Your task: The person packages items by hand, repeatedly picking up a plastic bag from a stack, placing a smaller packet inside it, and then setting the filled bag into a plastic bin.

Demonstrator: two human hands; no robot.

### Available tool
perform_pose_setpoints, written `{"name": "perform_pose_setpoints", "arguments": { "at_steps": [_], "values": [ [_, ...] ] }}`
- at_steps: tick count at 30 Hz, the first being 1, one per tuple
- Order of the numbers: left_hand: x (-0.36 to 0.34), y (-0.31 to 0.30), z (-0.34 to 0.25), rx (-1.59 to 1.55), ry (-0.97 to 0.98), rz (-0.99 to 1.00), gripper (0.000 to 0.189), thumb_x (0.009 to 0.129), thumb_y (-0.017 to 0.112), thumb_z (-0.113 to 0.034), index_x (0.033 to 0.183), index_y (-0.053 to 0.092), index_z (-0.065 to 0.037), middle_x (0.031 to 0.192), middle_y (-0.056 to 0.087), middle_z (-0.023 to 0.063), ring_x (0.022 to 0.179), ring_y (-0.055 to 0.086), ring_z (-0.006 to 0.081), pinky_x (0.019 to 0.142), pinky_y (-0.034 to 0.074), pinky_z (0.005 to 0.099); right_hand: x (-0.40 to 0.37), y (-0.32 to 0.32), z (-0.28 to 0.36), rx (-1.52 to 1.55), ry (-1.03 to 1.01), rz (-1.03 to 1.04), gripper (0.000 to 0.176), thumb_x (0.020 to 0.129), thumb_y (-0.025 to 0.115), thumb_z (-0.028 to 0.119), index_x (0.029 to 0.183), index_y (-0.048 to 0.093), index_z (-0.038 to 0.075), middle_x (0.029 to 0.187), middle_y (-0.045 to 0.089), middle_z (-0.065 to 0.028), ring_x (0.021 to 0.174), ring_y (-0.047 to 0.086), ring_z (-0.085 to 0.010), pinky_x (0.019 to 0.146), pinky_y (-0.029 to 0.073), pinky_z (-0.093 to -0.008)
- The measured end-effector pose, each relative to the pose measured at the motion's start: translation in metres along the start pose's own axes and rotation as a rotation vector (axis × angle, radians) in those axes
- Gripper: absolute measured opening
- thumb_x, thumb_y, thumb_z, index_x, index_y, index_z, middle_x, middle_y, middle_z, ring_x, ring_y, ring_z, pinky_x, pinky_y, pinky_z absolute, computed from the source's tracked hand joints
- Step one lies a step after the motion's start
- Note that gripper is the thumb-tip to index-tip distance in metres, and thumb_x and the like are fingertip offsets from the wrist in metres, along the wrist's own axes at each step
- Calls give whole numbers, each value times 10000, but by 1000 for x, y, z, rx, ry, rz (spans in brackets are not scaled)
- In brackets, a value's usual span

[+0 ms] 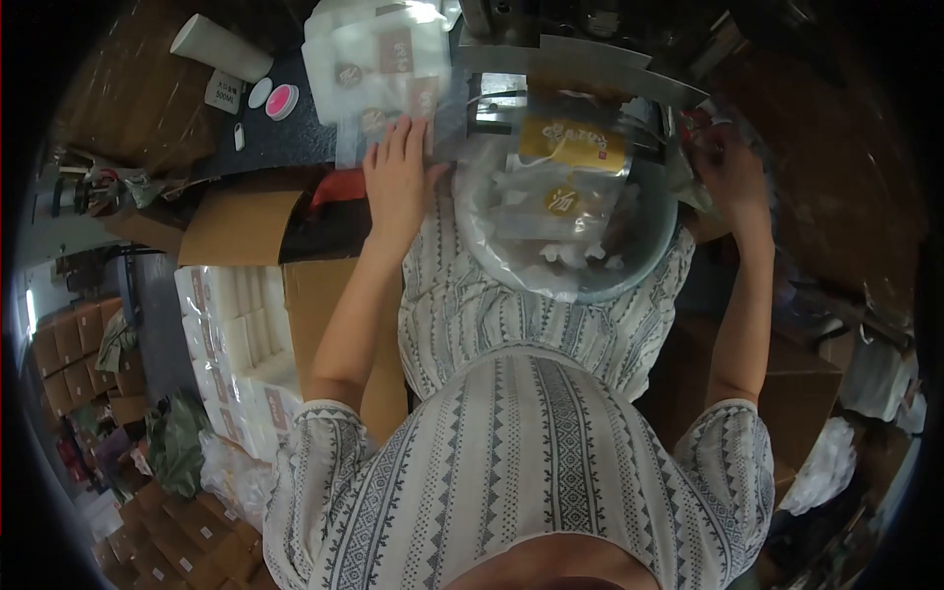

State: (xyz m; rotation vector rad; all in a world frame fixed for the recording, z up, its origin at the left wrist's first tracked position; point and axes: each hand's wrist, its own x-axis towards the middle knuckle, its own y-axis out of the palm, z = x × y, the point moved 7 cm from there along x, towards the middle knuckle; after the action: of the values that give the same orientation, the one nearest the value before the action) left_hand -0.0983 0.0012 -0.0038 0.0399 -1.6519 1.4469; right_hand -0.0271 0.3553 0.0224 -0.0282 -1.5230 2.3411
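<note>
My left hand (398,177) lies with its fingers spread on the lower edge of a stack of clear printed bags (379,64) on the dark table. Over at the right, my right hand (728,172) has bent fingers at a reddish, shiny packet (696,123); whether it grips the packet is hard to make out. Between my hands, a round pale basin (644,265) rests at my lap, with clear plastic pieces in it. A clear bag with a yellow label (573,146) hangs from the machine (610,64) over the basin.
A white cup (221,47) lies on its side near an open pink tin (281,101) and a small label card (225,92). An open cardboard box (236,221) and white packs (241,334) are at the left. Another carton (801,393) stands at the right.
</note>
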Motion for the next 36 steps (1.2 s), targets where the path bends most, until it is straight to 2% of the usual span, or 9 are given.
{"name": "perform_pose_setpoints", "arguments": {
  "at_steps": [3, 5, 13, 21, 24, 27, 28, 32, 36],
  "values": [
    [-15, 4, 33, -191, -219, 226, 170, 809, 653, -144, 943, 625, -44, 850, 629, 125, 789, 618, 321, 672, 482, 374, -14, -11, 17, 156, 146, 84, 273, 793, 646, 145, 1040, 603, 38, 908, 665, -145, 863, 651, -328, 714, 510, -404],
    [-13, -16, 15, -294, -282, 158, 117, 805, 646, -117, 906, 634, -59, 822, 620, 110, 760, 613, 314, 641, 475, 371, -17, -15, 54, 393, -55, 16, 262, 795, 691, 105, 1025, 604, 14, 944, 654, -86, 744, 633, -171, 654, 499, -298],
    [10, -53, -43, -538, -223, 118, 60, 810, 636, -84, 864, 641, -58, 779, 605, 101, 669, 598, 311, 562, 463, 359, -30, 8, 153, 399, -663, 70, 245, 795, 695, 108, 1020, 633, 33, 950, 654, -68, 807, 641, -191, 704, 504, -290],
    [18, 56, -81, -1289, -684, 846, 204, 869, 646, -201, 954, 656, -16, 797, 660, 123, 635, 635, 125, 564, 477, 286, -13, -13, 99, 373, -340, 23, 252, 824, 674, 145, 1058, 635, 62, 964, 665, -103, 862, 645, -279, 746, 507, -348],
    [31, 69, -89, -1645, -1049, 739, 230, 911, 608, -202, 972, 651, 16, 795, 625, 39, 730, 619, 90, 674, 511, 234, -9, -12, 57, 1, -2, 200, 255, 852, 643, 189, 1069, 629, 55, 989, 656, -138, 895, 636, -317, 767, 498, -378],
    [29, 61, -90, -1687, -1044, 711, 282, 931, 581, -224, 1017, 627, 41, 819, 633, 53, 718, 623, 101, 668, 511, 222, 22, 4, -6, 6, 156, 29, 249, 850, 613, 196, 1048, 626, 46, 1026, 637, -162, 938, 614, -351, 783, 489, -390],
    [27, 61, -83, -1685, -1046, 713, 282, 931, 581, -224, 1017, 627, 41, 819, 633, 53, 718, 623, 101, 668, 511, 222, 33, 23, -17, -128, -168, -107, 278, 838, 608, 200, 1082, 612, 68, 1009, 643, -142, 922, 612, -335, 778, 491, -401],
    [59, 26, 26, -493, -365, -82, 524, 877, 616, -370, 1175, 526, 52, 1191, 541, 263, 1096, 548, 352, 912, 439, 426, 27, 32, -9, -411, -378, -268, 304, 813, 589, 188, 1099, 574, 89, 1004, 631, -125, 947, 586, -320, 796, 485, -411],
    [7, 47, 3, -110, -50, 202, 691, 848, 589, -496, 1312, 416, -14, 1328, 422, 277, 1246, 370, 429, 1040, 249, 522, 38, 22, 5, -357, -171, -77, 241, 824, 585, 186, 1035, 561, 72, 969, 624, -139, 923, 585, -326, 795, 482, -425]
  ]
}}
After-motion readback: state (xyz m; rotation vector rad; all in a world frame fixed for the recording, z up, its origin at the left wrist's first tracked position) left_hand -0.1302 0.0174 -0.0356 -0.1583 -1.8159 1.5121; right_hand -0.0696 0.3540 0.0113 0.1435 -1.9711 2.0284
